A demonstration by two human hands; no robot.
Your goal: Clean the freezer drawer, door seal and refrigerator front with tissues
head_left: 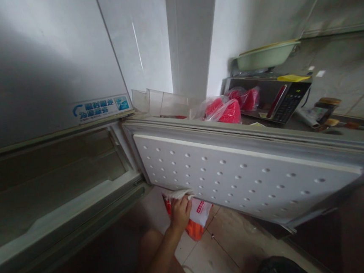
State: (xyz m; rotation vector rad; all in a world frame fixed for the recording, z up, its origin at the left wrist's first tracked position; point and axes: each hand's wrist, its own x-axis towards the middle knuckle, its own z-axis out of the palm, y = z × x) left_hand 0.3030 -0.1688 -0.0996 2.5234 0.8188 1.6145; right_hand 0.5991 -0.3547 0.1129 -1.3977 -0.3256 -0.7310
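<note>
My left hand (180, 213) reaches in from the bottom, its fingers bent and closed over a crumpled white cloth (180, 193). The cloth lies against the lower edge of the open fridge door (210, 168), near the hinge side. This door's white inner panel carries rows of round dimples. Just behind and below the hand, a white and orange plastic bag (197, 220) rests on the floor. My right hand does not show clearly; blurred skin fills the right edge, and I cannot tell whether it is an arm or a knee.
An open fridge compartment (56, 190) lies left, below a closed upper door (41, 59). Behind the door are red items in clear plastic (224, 109), a microwave (270, 97) with a green basin (267, 56) on top, and a jar (326, 107). A dark shoe (281, 269) stands on the tiled floor.
</note>
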